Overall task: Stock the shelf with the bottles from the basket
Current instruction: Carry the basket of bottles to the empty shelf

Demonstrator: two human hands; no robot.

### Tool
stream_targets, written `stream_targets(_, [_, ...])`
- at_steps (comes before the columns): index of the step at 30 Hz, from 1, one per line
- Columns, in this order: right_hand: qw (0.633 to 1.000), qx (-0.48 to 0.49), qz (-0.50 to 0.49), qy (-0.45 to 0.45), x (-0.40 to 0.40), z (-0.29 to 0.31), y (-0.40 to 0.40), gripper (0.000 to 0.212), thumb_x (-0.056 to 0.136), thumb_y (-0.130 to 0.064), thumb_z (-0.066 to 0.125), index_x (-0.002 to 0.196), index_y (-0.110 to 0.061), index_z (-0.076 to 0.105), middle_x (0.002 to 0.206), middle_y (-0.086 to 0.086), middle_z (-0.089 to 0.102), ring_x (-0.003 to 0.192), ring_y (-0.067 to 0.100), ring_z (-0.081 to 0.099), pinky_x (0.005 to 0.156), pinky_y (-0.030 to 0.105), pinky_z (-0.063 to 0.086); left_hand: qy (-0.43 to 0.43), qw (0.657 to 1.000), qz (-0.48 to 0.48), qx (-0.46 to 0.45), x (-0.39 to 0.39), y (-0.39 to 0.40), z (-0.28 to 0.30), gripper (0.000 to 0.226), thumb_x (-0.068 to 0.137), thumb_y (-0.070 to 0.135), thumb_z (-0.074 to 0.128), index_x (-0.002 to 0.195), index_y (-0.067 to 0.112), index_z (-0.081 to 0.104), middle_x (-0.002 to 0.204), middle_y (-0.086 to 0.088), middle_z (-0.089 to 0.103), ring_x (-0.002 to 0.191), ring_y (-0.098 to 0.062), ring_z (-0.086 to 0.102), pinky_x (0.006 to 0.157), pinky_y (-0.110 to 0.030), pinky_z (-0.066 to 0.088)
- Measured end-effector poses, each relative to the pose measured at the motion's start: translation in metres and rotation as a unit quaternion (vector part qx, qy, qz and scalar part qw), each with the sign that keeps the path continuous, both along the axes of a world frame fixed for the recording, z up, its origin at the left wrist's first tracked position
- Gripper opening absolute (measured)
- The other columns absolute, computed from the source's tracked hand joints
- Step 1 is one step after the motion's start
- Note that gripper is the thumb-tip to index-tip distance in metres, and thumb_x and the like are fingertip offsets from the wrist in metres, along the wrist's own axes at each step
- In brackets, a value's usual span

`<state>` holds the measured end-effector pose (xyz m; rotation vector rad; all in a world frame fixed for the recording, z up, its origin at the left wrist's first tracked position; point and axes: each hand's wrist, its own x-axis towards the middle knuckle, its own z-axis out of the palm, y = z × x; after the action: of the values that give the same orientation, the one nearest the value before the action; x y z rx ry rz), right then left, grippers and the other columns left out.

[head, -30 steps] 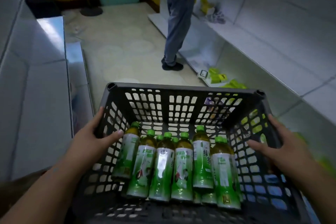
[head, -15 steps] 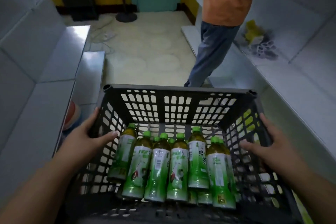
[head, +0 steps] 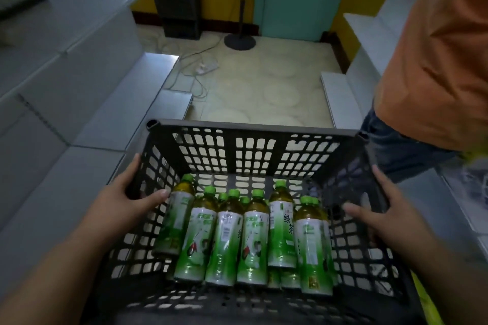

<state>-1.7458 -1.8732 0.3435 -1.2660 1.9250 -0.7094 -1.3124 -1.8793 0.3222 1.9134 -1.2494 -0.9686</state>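
Observation:
A dark grey slotted basket point(head: 253, 130) fills the lower middle of the head view. Several green-tea bottles point(head: 252, 240) with green caps and green-white labels lie in it, leaning toward me. My left hand point(head: 126, 200) grips the basket's left wall, thumb inside near the leftmost bottle. My right hand point(head: 380, 214) grips the right wall, thumb inside. White empty shelves point(head: 87, 119) run along the left, and more white shelves point(head: 369, 42) stand on the right.
A person in an orange shirt point(head: 443, 47) and jeans stands close on the right, beside the basket's far corner. Ahead lie pale floor point(head: 264, 82), a fan stand base point(head: 239, 41), a power strip with cables point(head: 206, 67) and a dark box point(head: 179, 8).
I have carried the basket forward along the aisle. The person in orange, earlier far ahead, is now right beside the basket. Both hands keep their hold on the walls.

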Motion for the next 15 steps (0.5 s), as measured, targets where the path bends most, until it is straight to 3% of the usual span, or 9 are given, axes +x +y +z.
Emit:
stream_targets(2, [1.000, -0.004, 0.006, -0.015, -0.008, -0.001, -0.056, 0.104, 0.070, -0.031, 0.087, 0.151, -0.048, 0.024, 0.120, -0.006, 0.064, 0.090, 0.022, 0.065, 0.064, 0.035, 0.055, 0.005, 1.000, 0.018, 0.004, -0.008, -0.049, 0.002, 0.096, 0.076, 0.037, 0.080, 0.150, 0.053, 0.021, 0.141, -0.004, 0.055, 0.092, -0.010, 0.057, 0.069, -0.027, 0.047])
stream_targets(6, [0.999, 0.004, 0.026, -0.039, -0.025, -0.020, -0.182, 0.103, 0.072, -0.019, 0.085, 0.153, -0.043, 0.026, 0.094, 0.006, 0.071, 0.056, 0.024, 0.063, 0.048, 0.037, 0.055, -0.005, 0.999, 0.037, 0.024, -0.022, -0.144, -0.011, 0.095, 0.075, 0.040, 0.077, 0.150, 0.053, 0.020, 0.141, -0.007, 0.053, 0.084, -0.007, 0.058, 0.062, -0.027, 0.049])
stream_targets(7, [0.998, 0.006, 0.036, -0.048, -0.030, -0.028, -0.213, 0.103, 0.072, -0.017, 0.085, 0.153, -0.041, 0.025, 0.094, 0.004, 0.071, 0.056, 0.019, 0.063, 0.050, 0.034, 0.055, -0.005, 0.998, 0.044, 0.032, -0.027, -0.168, -0.018, 0.095, 0.074, 0.042, 0.076, 0.150, 0.054, 0.020, 0.142, -0.008, 0.052, 0.085, -0.009, 0.059, 0.062, -0.027, 0.049])
stream_targets(11, [0.996, 0.018, 0.066, -0.051, -0.042, -0.046, -0.325, 0.115, 0.059, -0.031, 0.089, 0.154, -0.041, 0.025, 0.124, 0.004, 0.066, 0.088, 0.009, 0.064, 0.084, 0.032, 0.052, -0.008, 0.996, 0.082, 0.044, -0.050, -0.250, -0.028, 0.098, 0.070, 0.044, 0.076, 0.148, 0.056, 0.018, 0.147, -0.007, 0.049, 0.103, -0.021, 0.059, 0.075, -0.033, 0.053])
stream_targets(13, [0.996, 0.030, 0.071, -0.033, -0.045, -0.046, -0.373, 0.117, 0.054, -0.045, 0.089, 0.152, -0.048, 0.024, 0.130, 0.003, 0.064, 0.094, 0.017, 0.066, 0.087, 0.036, 0.053, -0.018, 0.993, 0.101, 0.052, -0.055, -0.290, -0.024, 0.099, 0.067, 0.048, 0.076, 0.147, 0.058, 0.019, 0.145, -0.005, 0.051, 0.107, -0.023, 0.060, 0.088, -0.044, 0.054])
stream_targets(15, [0.996, 0.023, 0.080, -0.012, -0.042, -0.042, -0.417, 0.116, 0.045, -0.068, 0.084, 0.143, -0.064, 0.022, 0.129, 0.002, 0.064, 0.097, 0.028, 0.068, 0.087, 0.045, 0.056, -0.024, 0.993, 0.107, 0.053, -0.056, -0.328, -0.019, 0.100, 0.064, 0.052, 0.075, 0.146, 0.061, 0.019, 0.143, -0.004, 0.053, 0.107, -0.024, 0.062, 0.092, -0.049, 0.054])
